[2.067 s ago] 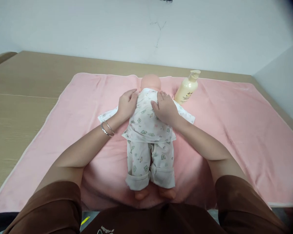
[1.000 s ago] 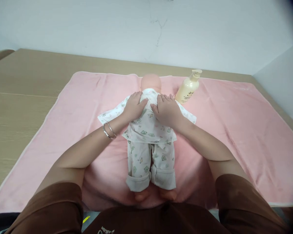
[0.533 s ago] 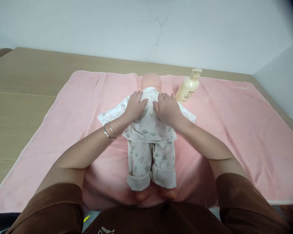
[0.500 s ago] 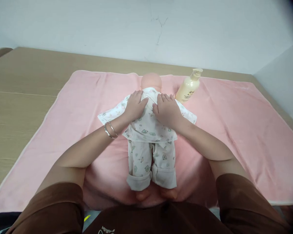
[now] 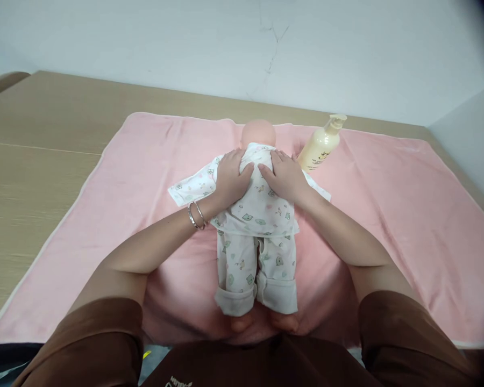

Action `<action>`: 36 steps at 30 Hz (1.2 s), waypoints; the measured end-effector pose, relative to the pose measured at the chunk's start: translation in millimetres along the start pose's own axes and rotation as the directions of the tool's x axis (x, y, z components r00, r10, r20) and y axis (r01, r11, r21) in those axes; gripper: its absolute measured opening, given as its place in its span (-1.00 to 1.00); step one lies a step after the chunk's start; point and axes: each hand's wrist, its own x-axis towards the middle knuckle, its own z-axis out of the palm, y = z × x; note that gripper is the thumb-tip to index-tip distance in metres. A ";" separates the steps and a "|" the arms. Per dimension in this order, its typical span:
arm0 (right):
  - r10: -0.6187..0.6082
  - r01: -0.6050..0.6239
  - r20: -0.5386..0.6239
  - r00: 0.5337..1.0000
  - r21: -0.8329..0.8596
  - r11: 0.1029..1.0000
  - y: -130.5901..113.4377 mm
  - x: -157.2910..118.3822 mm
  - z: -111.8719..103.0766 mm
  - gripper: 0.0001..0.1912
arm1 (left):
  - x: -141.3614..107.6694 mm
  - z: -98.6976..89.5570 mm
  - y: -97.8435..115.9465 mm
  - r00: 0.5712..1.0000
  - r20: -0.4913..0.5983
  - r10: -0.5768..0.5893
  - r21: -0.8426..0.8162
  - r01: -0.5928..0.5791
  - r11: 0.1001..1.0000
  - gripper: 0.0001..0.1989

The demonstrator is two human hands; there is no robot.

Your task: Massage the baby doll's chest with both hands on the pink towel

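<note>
A baby doll (image 5: 258,131) lies face down, its bald head pointing away from me and its feet toward me. It wears a white printed top (image 5: 262,212) and matching trousers (image 5: 237,263) with turned-up cuffs. My left hand (image 5: 233,177) rests on the left side of the doll's upper back, fingers stretched toward the shoulder. On the other side, my right hand (image 5: 286,174) lies on the right shoulder area with its fingers extended. Both thumbs point inward across the back, with a gap between them. Neither hand grasps anything.
A pink blanket (image 5: 387,215) lies under the doll on a wooden table (image 5: 36,177). Just right of the doll's head, a cream pump bottle (image 5: 319,146) leans at a tilt. A pale wall (image 5: 185,48) rises behind the table.
The whole view has shifted slightly, so everything sits further right. My right hand has turned a little on the doll's back, its thumb now pointing higher. Both hands remain on the doll.
</note>
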 end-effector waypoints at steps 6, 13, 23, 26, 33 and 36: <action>0.004 -0.003 -0.009 1.000 0.072 0.997 6.9 7.9 0.7 -0.23 | -21.5 2.8 10.5 0.998 -0.023 0.058 0.000 -0.058 0.998 -0.47; -0.052 0.042 -0.068 0.996 -0.142 0.989 -25.6 -25.5 -1.0 -0.32 | 12.1 2.5 -9.4 0.996 0.022 -0.085 -0.040 0.086 0.995 -0.54; -0.024 0.024 -0.055 0.998 0.001 1.000 0.5 -1.1 -2.8 -0.37 | -6.5 -4.4 11.4 0.996 0.050 0.080 0.139 -0.086 0.987 -0.45; -0.062 0.055 -0.069 0.996 -0.107 0.993 -13.3 -18.1 -1.3 -0.33 | 6.9 -10.0 2.0 0.995 0.087 -0.050 0.095 0.042 0.995 -0.50; -0.082 0.082 -0.002 0.997 -0.115 0.990 -11.2 -18.5 -4.0 -0.27 | 0.3 -9.5 2.6 0.997 0.073 0.001 0.146 -0.011 0.989 -0.45; -0.029 0.031 0.034 0.999 -0.038 0.999 0.7 -2.6 -4.3 -0.23 | -17.6 -4.8 16.9 0.992 0.099 0.075 0.056 -0.080 0.995 -0.41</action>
